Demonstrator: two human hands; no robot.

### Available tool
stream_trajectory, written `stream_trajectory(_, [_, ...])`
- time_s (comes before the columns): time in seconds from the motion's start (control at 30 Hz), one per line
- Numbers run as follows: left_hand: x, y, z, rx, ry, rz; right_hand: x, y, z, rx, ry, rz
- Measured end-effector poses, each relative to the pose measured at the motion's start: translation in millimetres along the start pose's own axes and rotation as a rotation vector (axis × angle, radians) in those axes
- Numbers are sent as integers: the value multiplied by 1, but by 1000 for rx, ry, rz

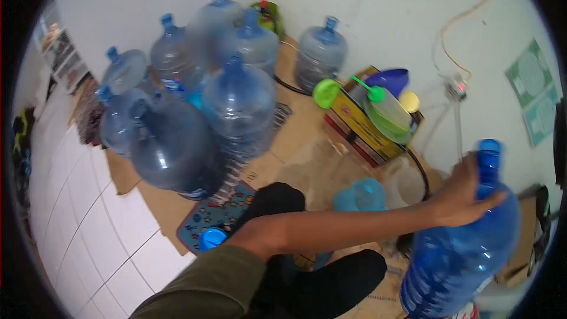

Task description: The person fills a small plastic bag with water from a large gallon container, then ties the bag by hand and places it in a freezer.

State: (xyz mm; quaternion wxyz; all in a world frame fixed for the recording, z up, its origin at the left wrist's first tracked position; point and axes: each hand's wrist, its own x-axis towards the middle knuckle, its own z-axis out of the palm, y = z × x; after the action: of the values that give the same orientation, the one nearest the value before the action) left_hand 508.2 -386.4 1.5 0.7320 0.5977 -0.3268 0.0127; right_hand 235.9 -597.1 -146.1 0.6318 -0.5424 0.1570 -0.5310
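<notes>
Brown cardboard (pixel 152 205) is covering part of the white-tiled floor (pixel 77 218); a cartoon-print mat (pixel 217 212) is lying on it, water jugs (pixel 239 103) are standing clustered towards the corner, and a yellow carton (pixel 356 120) and turquoise mug (pixel 357 196) are resting farther right.

Bottles (pixel 233 106) crowd the frame's upper left; a lone bottle (pixel 322 56) stands upper centre, left of a box (pixel 357 124); the held bottle (pixel 458 260) is lower right.

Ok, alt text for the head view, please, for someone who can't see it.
A person's left hand grips a large blue bottle by its neck. Several translucent jugs stand clustered at left, and a yellow-and-red box with colourful plastic things at its top sits near the wall.
</notes>
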Motion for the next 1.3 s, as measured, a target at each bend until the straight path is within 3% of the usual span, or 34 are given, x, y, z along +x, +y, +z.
stream_trajectory(0.03, [-17, -18, -4, 23, -77, -65, -36, -24, -6, -10, 62, -8])
stream_trajectory(0.1, [-42, -66, 0, -270, -121, -37, -40, -53, 1, -48, 139, -22])
stream_trajectory(0.17, [-76, -99, 13, -339, -132, -201, -42, -60, -2, -190, 196, -32])
stream_trajectory(0.27, [-123, -129, 29, -514, -110, -272, -48, -71, -8, -410, 268, -18])
stream_trajectory(0.43, [-167, -172, 43, -796, -24, -639, -61, -73, -22, -735, 389, 24])
stream_trajectory(0.47, [-173, -181, 49, -766, 7, -664, -49, -69, -58, -755, 350, 49])
stream_trajectory(0.6, [-186, -204, 56, -980, 158, -819, -45, -55, -64, -830, 241, 19])
stream_trajectory(0.77, [-192, -223, 45, -1022, 126, -859, -47, -42, -56, -887, 285, 39])
stream_trajectory(0.83, [-194, -227, 44, -1057, 256, -918, -46, -46, -52, -980, 266, 19])
stream_trajectory(0.87, [-193, -229, 44, -1056, 256, -921, -39, -53, -50, -1032, 182, -9])
stream_trajectory(0.97, [-195, -232, 47, -1093, 296, -854, -27, -67, -32, -1152, 215, -111])
stream_trajectory(1.07, [-191, -230, 44, -1227, 276, -912, -16, -79, -17, -1234, 221, -135])
stream_trajectory(1.13, [-189, -225, 45, -1270, 372, -993, -8, -82, -21, -1294, 195, -143])
stream_trajectory(1.3, [-191, -238, 48, -1269, 339, -895, -5, -90, -9, -1280, 119, -206])
